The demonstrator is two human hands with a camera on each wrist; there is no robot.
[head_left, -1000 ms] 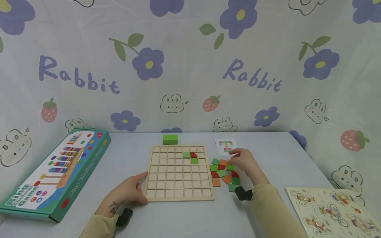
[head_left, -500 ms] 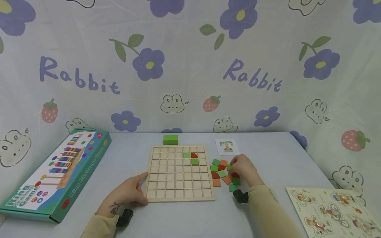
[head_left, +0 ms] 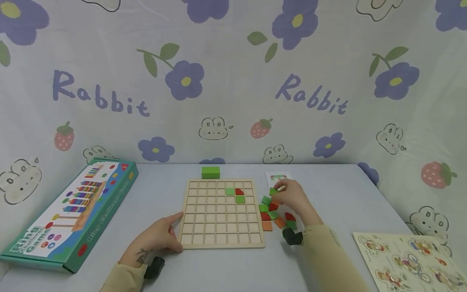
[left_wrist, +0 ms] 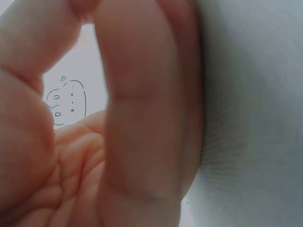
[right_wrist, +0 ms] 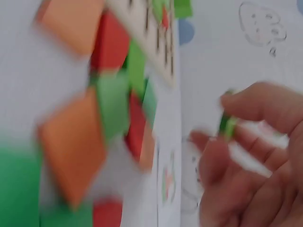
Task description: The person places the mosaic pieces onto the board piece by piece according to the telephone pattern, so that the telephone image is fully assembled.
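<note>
A green square tile (head_left: pixel 273 191) is pinched between the thumb and fingers of my right hand (head_left: pixel 293 200), raised near the pattern card (head_left: pixel 269 175), which the hand partly covers. In the right wrist view the tile (right_wrist: pixel 226 124) shows edge-on at the fingertips. My left hand (head_left: pixel 155 237) rests against the left side of the wooden grid board (head_left: pixel 222 246), index finger on the edge and thumb at the near corner. Three tiles sit in the grid: a light green one (head_left: pixel 230 191), a red quarter-round one (head_left: pixel 239 192) and a green one (head_left: pixel 240 199).
Loose green, red and orange tiles (head_left: pixel 267 226) lie right of the board. Behind it stands a green block (head_left: pixel 211 172). A ring game box (head_left: pixel 73 211) lies at the left, a picture puzzle board (head_left: pixel 405 259) at the front right. Printed cloth (head_left: pixel 233 89) hangs behind the table.
My right hand reached down to the loose tiles, took a green one and lifted it up and left, toward the card. My left hand stays at the board.
</note>
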